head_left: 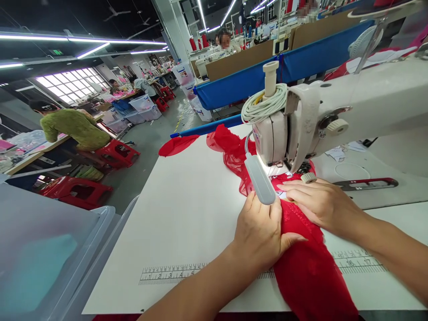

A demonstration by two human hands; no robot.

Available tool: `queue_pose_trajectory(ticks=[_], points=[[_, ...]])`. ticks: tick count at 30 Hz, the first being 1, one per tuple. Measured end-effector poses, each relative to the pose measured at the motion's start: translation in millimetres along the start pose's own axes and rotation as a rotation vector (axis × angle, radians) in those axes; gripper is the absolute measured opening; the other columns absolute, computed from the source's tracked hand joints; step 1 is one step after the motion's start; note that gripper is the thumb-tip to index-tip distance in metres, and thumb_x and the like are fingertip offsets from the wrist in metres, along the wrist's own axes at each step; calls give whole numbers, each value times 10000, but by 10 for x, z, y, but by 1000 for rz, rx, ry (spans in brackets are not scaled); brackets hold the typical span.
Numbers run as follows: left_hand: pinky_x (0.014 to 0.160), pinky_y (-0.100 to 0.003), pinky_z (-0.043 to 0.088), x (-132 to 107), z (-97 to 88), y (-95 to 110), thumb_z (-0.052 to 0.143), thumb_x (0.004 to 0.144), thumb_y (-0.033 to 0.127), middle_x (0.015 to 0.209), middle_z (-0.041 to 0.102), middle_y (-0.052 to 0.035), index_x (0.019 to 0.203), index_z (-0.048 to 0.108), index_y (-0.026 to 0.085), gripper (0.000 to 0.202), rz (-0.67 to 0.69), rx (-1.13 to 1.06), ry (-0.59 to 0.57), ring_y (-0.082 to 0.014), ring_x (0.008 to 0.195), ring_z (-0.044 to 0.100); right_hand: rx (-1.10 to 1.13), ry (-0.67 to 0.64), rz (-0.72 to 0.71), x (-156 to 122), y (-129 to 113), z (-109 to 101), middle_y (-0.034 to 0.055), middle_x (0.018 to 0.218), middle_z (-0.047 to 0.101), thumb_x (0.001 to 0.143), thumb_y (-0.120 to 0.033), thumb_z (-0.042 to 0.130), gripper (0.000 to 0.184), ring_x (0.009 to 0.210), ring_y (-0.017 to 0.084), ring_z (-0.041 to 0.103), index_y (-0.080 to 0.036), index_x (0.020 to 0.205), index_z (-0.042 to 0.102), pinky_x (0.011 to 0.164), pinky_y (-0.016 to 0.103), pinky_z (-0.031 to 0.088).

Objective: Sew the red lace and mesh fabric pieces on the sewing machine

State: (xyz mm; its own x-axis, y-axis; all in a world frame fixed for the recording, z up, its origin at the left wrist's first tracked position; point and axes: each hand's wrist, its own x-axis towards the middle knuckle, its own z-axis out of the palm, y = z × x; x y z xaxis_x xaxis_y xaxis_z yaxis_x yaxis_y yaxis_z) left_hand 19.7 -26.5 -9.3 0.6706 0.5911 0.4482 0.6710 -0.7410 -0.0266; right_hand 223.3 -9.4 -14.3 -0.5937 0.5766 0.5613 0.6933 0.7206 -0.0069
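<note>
A long piece of red fabric (312, 267) with a lace-like seam runs from the table's front edge up under the head of a white sewing machine (361, 98). My left hand (259, 227) rests on its left edge, thumb stretched out across the cloth. A grey lamp (261, 180) partly hides the fingertips of that hand. On the other side, my right hand (317, 203) lies with its fingers extended flat on the fabric, close by the presser foot area. A small white label (281, 195) shows near the right fingertips. The needle itself is hidden.
Sheer red fabric (234, 156) lies bunched behind the machine head. A printed ruler (170, 273) crosses the white tabletop (187, 214). Translucent plastic bins (103, 223) stand at left. A person in a green top (75, 127) sits beyond, near red stools (76, 191).
</note>
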Motion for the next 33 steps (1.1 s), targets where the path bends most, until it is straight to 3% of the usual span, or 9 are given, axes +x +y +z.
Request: queue_pose_trajectory(ticks=[9,17,27,33], points=[[911,-459,486,-20,33,-12,145,900,736,1141,647,-223,1216,589,40,883,16,49,16,-319,1075,611,-10,-11,25,-1,8,34,108,1060,737,834,3,368,346,860,230,701,-128,943,669,665,343,514],[940,-493,467,-34,59,-36,169,877,769,1192,626,-226,1192,610,70,884,-29,69,-14,-339,1098,598,6,-55,76,-20,13,48,103,1122,716,801,20,362,381,853,226,695,-158,975,651,636,337,514],[987,-521,431,-21,-19,-9,282,913,712,1274,590,-239,1303,531,39,817,-33,103,-137,-346,1179,554,-14,-92,122,-21,5,65,89,1129,711,864,-30,379,374,863,206,670,-163,1113,625,750,356,531],[980,-548,440,21,-6,-52,409,915,629,1298,581,-223,1324,516,64,706,-60,78,-203,-358,1200,539,112,-63,222,-22,21,135,84,1097,710,887,-38,365,387,958,222,654,-190,1122,633,809,384,519]])
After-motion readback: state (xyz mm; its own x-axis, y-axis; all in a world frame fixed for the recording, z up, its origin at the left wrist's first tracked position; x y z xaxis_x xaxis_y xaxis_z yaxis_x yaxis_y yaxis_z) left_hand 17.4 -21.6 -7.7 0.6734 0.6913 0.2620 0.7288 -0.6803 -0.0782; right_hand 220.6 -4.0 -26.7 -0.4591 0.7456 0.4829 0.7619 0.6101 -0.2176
